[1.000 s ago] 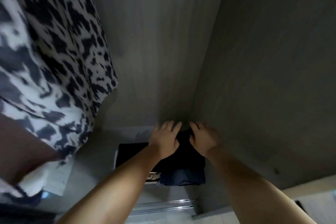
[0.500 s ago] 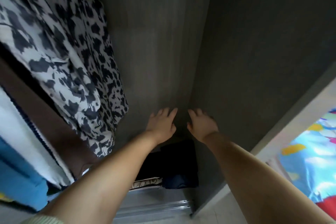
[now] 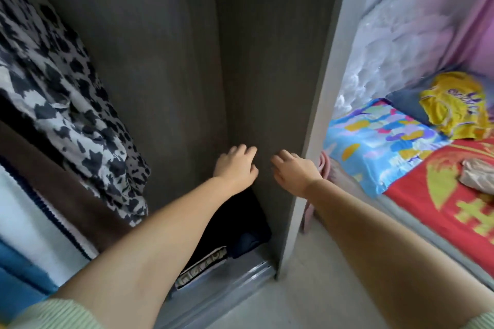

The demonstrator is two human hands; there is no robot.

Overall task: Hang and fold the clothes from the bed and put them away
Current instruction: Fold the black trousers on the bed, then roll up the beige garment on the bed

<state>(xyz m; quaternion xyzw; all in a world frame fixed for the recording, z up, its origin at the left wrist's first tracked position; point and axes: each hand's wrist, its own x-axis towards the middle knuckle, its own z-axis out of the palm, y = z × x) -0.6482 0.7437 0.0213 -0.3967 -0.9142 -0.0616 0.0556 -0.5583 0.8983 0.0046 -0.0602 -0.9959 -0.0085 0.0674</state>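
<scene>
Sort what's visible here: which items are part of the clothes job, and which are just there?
Job:
folded dark clothes stacked in the wardrobe
yellow garment on the bed
beige garment on the bed
hands, left and right, both holding nothing

Just there:
black-and-white patterned garment, already hanging
colourful pillow
red bedcover

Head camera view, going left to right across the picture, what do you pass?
Black-and-white patterned garment → left hand → right hand → wardrobe side panel → colourful pillow → yellow shirt on the bed.
</scene>
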